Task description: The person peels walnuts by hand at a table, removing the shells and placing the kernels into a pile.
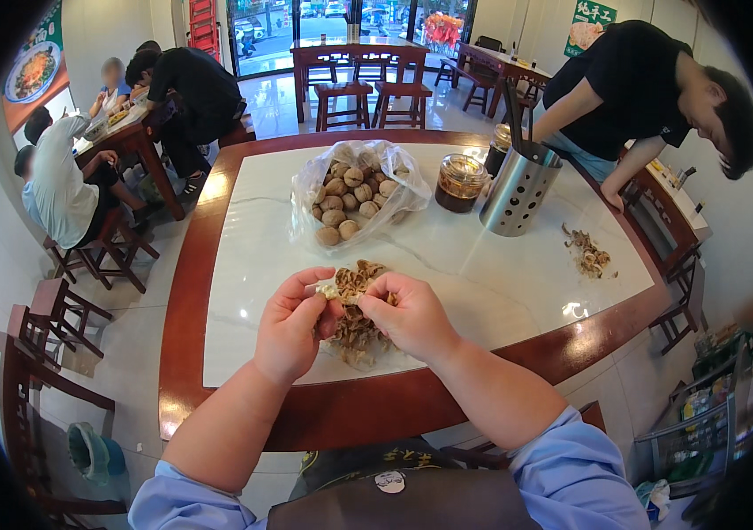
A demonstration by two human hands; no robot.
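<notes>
Between the fingertips of my left hand (pixel 298 321) is a pale piece of walnut kernel (pixel 328 291). My right hand (pixel 409 315) is close beside it, thumb and forefinger pinched together at the kernel's right side; whether a bit of skin or kernel is between them is hard to tell. Under both hands lies a heap of broken walnut shells (pixel 353 334) on the white tabletop, partly hidden by the fingers. Beyond it a clear plastic bag (pixel 409 192) stands open, full of whole walnuts (pixel 352 199).
Right of the bag are a glass jar of dark sauce (pixel 461 183), a second jar (pixel 498 147) and a perforated metal utensil holder (pixel 521 192). A small pile of shell scraps (pixel 589 255) lies farther right. A person in black (pixel 621 93) leans at the table's right edge.
</notes>
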